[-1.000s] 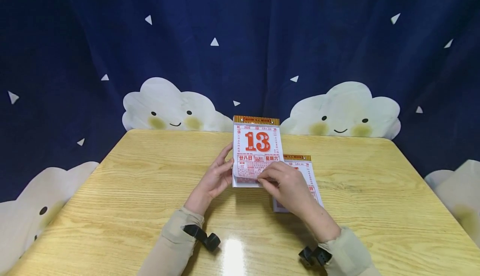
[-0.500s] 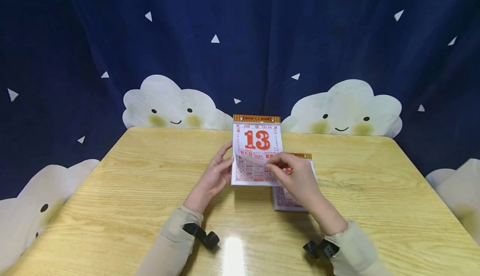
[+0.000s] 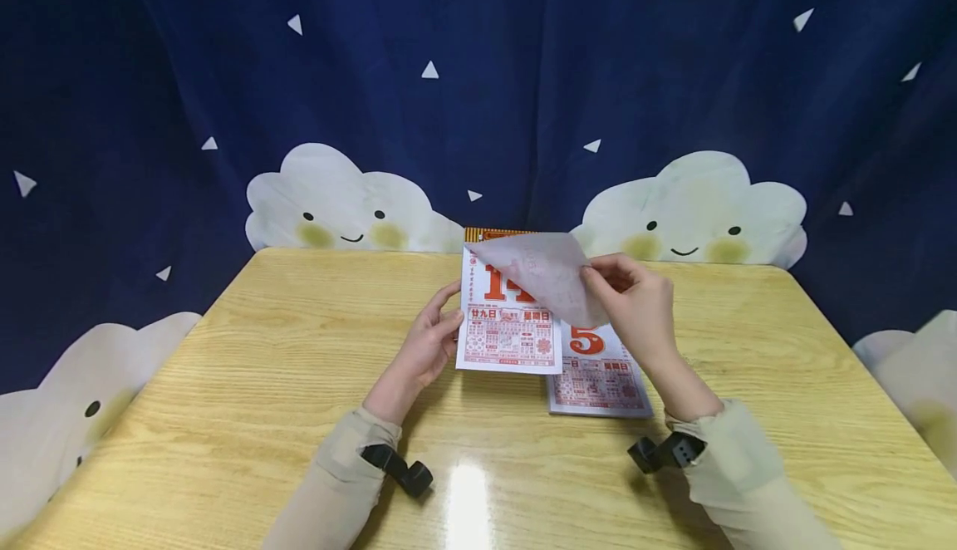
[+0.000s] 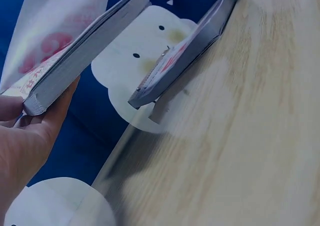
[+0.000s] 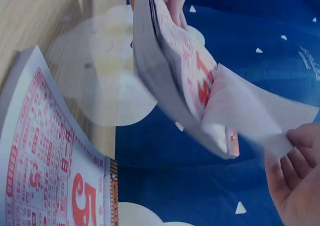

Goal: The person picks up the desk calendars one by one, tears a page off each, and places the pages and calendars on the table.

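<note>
A thick tear-off calendar (image 3: 508,341) is held up off the table by my left hand (image 3: 428,341), which grips its left edge, thumb in front and fingers behind. Its thin top page (image 3: 557,272) is folded up and over to the right, and its corner is pinched between thumb and fingers of my right hand (image 3: 635,305). Beneath that page a sheet numbered 14 shows, partly covered. In the right wrist view the lifted page (image 5: 250,103) still meets the block near its top strip. A second calendar (image 3: 601,388), showing 5, lies on the table behind and to the right.
The wooden table (image 3: 299,334) extends to both sides. A dark blue curtain (image 3: 478,101) with white triangles and smiling clouds hangs behind it. Black straps with small cameras sit on both wrists.
My right hand has drawn the 13 page up and to the right, uncovering the 14 sheet. My left hand stays in place, and more of the second calendar shows.
</note>
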The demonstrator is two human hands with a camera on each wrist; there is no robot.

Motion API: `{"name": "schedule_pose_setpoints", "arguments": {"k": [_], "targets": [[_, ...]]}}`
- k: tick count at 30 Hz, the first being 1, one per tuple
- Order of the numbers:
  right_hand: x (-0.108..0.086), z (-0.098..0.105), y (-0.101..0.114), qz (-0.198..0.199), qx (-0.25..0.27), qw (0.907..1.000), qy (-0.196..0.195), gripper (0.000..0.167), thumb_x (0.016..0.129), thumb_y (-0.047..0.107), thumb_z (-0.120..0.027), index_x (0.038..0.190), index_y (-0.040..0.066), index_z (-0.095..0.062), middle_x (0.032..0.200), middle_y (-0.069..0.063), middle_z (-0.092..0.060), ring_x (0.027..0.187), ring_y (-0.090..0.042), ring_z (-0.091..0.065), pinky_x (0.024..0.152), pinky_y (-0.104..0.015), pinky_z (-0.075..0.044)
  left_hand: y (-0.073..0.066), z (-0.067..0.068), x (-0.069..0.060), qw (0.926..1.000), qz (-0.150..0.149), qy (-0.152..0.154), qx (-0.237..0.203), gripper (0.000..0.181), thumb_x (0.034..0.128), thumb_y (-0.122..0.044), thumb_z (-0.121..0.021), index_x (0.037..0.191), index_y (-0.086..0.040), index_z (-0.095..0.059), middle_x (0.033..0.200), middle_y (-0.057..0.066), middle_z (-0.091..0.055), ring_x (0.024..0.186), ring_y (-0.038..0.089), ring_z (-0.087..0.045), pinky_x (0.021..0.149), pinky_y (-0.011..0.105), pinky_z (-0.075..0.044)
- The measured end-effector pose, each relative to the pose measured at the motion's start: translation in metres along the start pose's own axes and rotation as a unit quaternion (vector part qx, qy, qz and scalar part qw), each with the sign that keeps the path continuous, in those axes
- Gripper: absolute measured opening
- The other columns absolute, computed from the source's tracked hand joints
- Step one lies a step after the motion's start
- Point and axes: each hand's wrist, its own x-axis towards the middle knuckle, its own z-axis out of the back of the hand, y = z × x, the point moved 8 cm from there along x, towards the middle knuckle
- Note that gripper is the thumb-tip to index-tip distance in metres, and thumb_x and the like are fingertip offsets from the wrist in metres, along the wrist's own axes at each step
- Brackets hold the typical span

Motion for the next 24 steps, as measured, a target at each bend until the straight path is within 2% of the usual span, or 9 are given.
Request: {"name": "schedule_pose_setpoints", "arguments": {"k": [2, 8, 11, 14, 20, 24], "targets": [[0.005, 0.001, -0.008, -0.029, -0.003, 0.9996, 0.002, 0.014, 0.079, 0.015, -0.069, 0.084, 0.003, -0.071, 0.074, -0.008, -0.068, 0.061, 0.006, -0.055, 0.056, -0.009, -0.044, 0.000, 0.000, 0.000, 1.0000, 0.000, -0.001, -0.002, 0.049, 0.0957, 0.001, -0.032, 0.142, -0.007, -0.022, 0.089, -0.002, -0.067, 0.072, 0.012, -0.063, 0.065, 0.026, -0.054], [0.014, 0.001, -0.031, -0.130, 0.027, 0.9908, 0.024, 0.022, 0.080, 0.019, -0.068, 0.089, -0.002, -0.068, 0.063, 0.018, -0.059, 0.059, 0.003, -0.054, 0.051, -0.013, -0.044, -0.003, -0.004, -0.003, 0.9999, 0.004, -0.012, 0.004, 0.047, 0.0953, 0.001, -0.032, 0.141, -0.005, -0.024, 0.087, -0.002, -0.066, 0.070, 0.011, -0.063, 0.062, 0.024, -0.054], [0.016, -0.001, -0.040, -0.168, 0.058, 0.9835, 0.035, 0.023, 0.081, 0.018, -0.067, 0.090, -0.003, -0.066, 0.062, 0.020, -0.058, 0.060, 0.002, -0.055, 0.053, -0.013, -0.047, -0.003, -0.006, -0.005, 0.9998, 0.009, -0.016, -0.007, 0.047, 0.0953, 0.001, -0.032, 0.141, -0.003, -0.023, 0.086, -0.002, -0.066, 0.069, 0.011, -0.063, 0.061, 0.024, -0.055], [0.016, 0.000, -0.048, -0.199, 0.082, 0.9759, 0.036, 0.016, 0.080, 0.017, -0.067, 0.085, 0.001, -0.066, 0.063, 0.017, -0.058, 0.060, 0.000, -0.055, 0.056, -0.014, -0.049, -0.004, -0.008, -0.006, 0.9997, 0.011, -0.016, -0.016, 0.048, 0.0951, 0.002, -0.032, 0.141, -0.002, -0.021, 0.085, -0.002, -0.066, 0.069, 0.011, -0.064, 0.061, 0.024, -0.055], [0.020, 0.007, -0.058, -0.228, 0.103, 0.9682, 0.013, 0.010, 0.080, 0.014, -0.065, 0.081, 0.004, -0.065, 0.068, 0.013, -0.057, 0.064, -0.003, -0.052, 0.054, -0.014, -0.047, -0.003, -0.012, -0.008, 0.9998, 0.016, -0.008, -0.006, 0.047, 0.0946, 0.002, -0.033, 0.141, -0.002, -0.024, 0.084, -0.003, -0.067, 0.067, 0.011, -0.064, 0.059, 0.025, -0.055], [0.024, 0.005, -0.058, -0.224, 0.089, 0.9700, 0.032, 0.014, 0.081, 0.014, -0.064, 0.086, 0.002, -0.062, 0.065, 0.014, -0.055, 0.061, -0.001, -0.051, 0.052, -0.015, -0.046, -0.002, -0.012, -0.010, 0.9998, 0.020, -0.004, 0.000, 0.047, 0.0949, 0.002, -0.033, 0.141, -0.002, -0.024, 0.088, -0.003, -0.066, 0.069, 0.011, -0.064, 0.061, 0.025, -0.055]]}}
